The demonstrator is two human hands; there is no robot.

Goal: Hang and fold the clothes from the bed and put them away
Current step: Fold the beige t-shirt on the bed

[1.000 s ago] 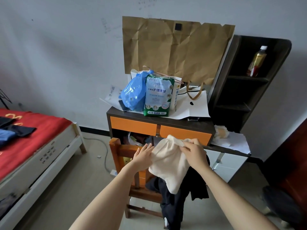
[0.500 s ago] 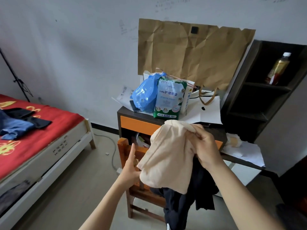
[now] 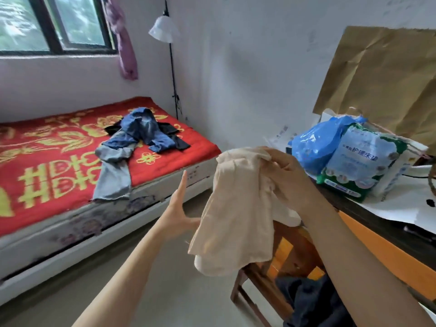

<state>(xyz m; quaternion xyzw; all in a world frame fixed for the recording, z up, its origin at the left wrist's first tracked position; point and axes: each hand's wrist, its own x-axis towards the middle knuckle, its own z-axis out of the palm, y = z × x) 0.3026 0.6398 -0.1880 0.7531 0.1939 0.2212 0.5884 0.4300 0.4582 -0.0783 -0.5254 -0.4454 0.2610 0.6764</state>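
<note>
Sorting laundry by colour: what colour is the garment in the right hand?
Pale cream, no pattern; the garment shows best in the head view.

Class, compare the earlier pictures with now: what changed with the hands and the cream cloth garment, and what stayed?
The left hand let go of the cream cloth garment and is open beside it. The right hand raised it above the orange wooden chair, still gripping its top. The dark clothes stay draped on the chair.
</note>
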